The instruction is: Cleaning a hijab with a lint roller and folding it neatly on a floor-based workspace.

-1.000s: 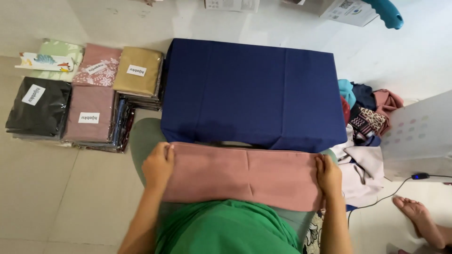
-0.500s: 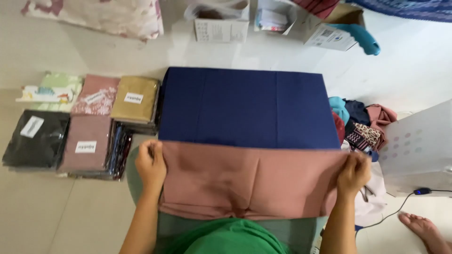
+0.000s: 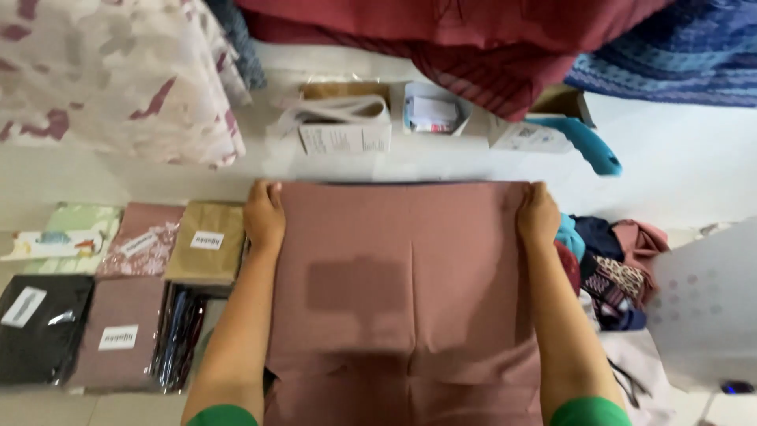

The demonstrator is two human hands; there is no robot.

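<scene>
A dusty pink cloth is spread flat in front of me, covering the dark blue surface, of which only a thin strip shows at the far edge. My left hand grips the cloth's far left corner. My right hand grips its far right corner. Both arms are stretched forward along the cloth's sides. A darker rectangular patch shows through the middle of the cloth.
Flat plastic-wrapped cloth packs with white labels lie in rows on the floor at left. A heap of loose clothes sits at right beside a white panel. Small cardboard boxes and a blue-handled tool stand beyond, under hanging fabrics.
Both hands carried the pink cloth's far edge from my lap forward over the blue surface to its far edge, covering it. The camera tilted up, revealing the hanging fabrics.
</scene>
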